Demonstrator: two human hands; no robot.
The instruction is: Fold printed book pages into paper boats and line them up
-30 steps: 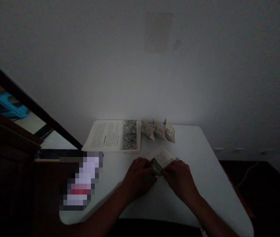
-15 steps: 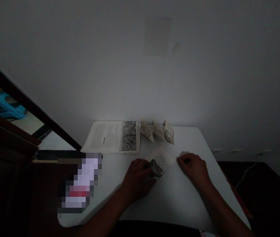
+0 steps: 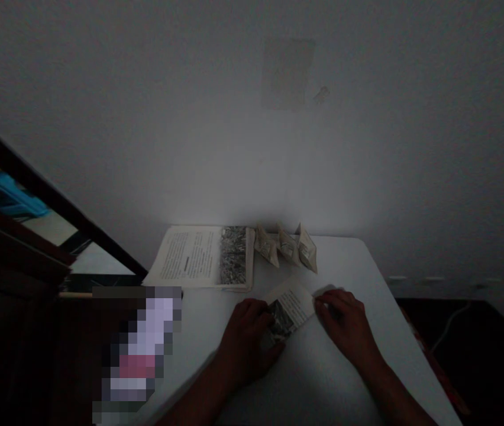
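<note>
A small square of printed paper (image 3: 294, 307), with a dark picture at its lower left, lies turned cornerwise on the white table. My left hand (image 3: 249, 331) grips its left side, the fingers over the picture and the thumb along the lower edge. At the right corner, my right hand (image 3: 341, 313) has thumb and fingertips pinched together on the paper. Behind it stand three folded paper boats (image 3: 307, 248) in a row, the nearer ends pointing right. How many layers the square has I cannot tell.
Left of the boats lies a stack of printed pages (image 3: 194, 254), at the back of the white table (image 3: 323, 384) against the wall. A pixelated object (image 3: 149, 331) is at the table's left edge. A dark-framed mirror or panel (image 3: 70, 207) leans at far left.
My right hand has moved slightly left and now touches the paper's right corner, where a small gap was before. The whole view has shifted a little; the left hand keeps its place.
</note>
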